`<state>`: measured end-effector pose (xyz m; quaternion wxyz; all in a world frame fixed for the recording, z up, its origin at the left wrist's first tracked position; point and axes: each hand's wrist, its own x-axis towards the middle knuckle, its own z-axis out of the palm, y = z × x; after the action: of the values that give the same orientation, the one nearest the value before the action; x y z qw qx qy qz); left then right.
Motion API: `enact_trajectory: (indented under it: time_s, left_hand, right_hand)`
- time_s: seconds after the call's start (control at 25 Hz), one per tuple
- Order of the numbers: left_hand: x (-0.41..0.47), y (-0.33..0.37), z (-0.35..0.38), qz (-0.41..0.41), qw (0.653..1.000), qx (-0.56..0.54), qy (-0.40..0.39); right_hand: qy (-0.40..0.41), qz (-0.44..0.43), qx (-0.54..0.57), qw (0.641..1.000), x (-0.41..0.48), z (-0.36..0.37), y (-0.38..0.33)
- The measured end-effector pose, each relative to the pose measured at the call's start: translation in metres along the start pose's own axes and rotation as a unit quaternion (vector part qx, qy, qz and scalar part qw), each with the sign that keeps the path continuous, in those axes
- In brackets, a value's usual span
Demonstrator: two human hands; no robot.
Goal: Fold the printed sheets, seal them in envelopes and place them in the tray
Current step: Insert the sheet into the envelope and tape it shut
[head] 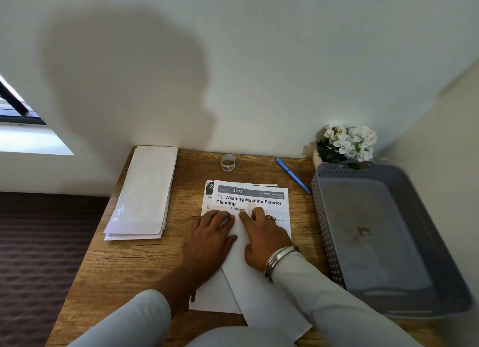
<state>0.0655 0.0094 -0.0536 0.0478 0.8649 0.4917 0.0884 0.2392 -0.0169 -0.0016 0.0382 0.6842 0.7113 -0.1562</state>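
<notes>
First fold underway: left hand (210,232) and right hand (261,236) flat, fingers spread, pressing top sheet (252,199); next, crease firmly beneath fingertips.

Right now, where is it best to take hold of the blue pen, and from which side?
Probably pinch the blue pen at mid-barrel, coming from above. It lies flat and slanted on the table, free of the tape roll, but its near tip almost meets the grey tray.
</notes>
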Motion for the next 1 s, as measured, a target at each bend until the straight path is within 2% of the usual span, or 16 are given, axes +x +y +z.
enact_trajectory:
  time_s: [0.2, 0.44, 0.72, 1.0]
  left_hand:
    - [0.0, -0.001, 0.001, -0.002, 1.0, -0.002, -0.004]
    - [0.0, 0.001, -0.001, 0.003, 1.0, 0.003, 0.004]
    - [0.0, 0.001, -0.001, 0.002, 1.0, 0.002, 0.008]
    - [-0.001, 0.001, -0.001, 0.007, 1.0, 0.015, 0.022]
  right_hand:
    - [0.018, -0.032, -0.011, 0.999, -0.017, 0.005, 0.009]
    - [-0.012, -0.012, 0.001, 1.0, -0.006, -0.001, 0.0]
    - [0.003, -0.03, 0.012, 0.999, -0.018, 0.003, 0.013]
    - [-0.013, 0.024, 0.027, 0.999, -0.003, -0.002, 0.0]
